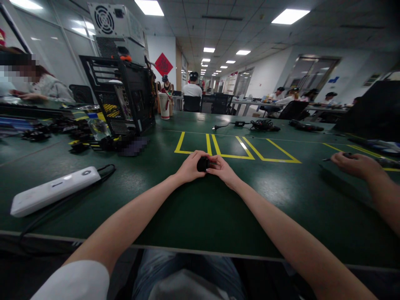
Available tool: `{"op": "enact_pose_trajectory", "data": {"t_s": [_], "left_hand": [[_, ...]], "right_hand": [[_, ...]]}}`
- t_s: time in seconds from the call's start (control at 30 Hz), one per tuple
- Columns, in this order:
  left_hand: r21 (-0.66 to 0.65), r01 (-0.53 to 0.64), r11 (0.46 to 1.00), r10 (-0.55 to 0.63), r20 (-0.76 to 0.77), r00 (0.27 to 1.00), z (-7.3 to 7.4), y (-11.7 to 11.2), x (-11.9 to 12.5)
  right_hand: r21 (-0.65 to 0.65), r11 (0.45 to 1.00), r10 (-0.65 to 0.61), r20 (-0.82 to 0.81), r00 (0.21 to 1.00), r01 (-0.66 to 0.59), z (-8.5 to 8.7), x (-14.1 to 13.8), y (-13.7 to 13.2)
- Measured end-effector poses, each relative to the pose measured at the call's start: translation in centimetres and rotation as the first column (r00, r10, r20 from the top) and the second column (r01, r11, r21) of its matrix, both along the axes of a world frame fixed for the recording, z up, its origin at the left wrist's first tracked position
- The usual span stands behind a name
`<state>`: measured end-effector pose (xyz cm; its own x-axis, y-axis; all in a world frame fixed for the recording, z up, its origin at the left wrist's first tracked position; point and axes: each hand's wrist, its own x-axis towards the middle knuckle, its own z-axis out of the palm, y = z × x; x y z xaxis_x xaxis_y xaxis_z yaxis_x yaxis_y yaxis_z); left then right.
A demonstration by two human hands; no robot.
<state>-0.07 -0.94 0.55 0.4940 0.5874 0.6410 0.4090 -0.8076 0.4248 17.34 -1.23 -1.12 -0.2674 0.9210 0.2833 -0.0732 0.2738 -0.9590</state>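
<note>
At twelve o'clock, my left fingers [198,153] and right fingers [215,158] clamp a black part [202,164]: presumably light, rigid; side grip advised.

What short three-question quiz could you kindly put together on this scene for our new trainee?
1. True or false: the small black object is between the left hand and the right hand.
2. Which lies on the table, to the left of both hands?
a) a red telephone
b) a white oblong device
c) a teapot
3. Fill in: the tape outlines beyond the hands are ____ in colour.

Key: 1 true; 2 b; 3 yellow.
</note>
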Motion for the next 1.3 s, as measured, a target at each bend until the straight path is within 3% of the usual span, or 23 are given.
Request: {"op": "enact_pose_trajectory", "data": {"t_s": [0.27,0.6,1.3], "left_hand": [[0.019,0.005,1.000,-0.005,0.003,1.000,-0.22,0.28,0.07],[0.007,-0.010,1.000,0.010,-0.005,1.000,-0.17,0.19,0.03],[0.001,0.011,1.000,-0.011,0.012,1.000,-0.18,0.28,0.06]], "right_hand": [[0.031,0.998,-0.059,0.006,0.998,0.059,0.27,-0.29,-0.11],[0.018,1.000,0.008,0.000,1.000,-0.008,0.07,-0.05,-0.09],[0.015,0.998,-0.066,0.002,0.998,0.066,0.30,-0.30,-0.08]]}}
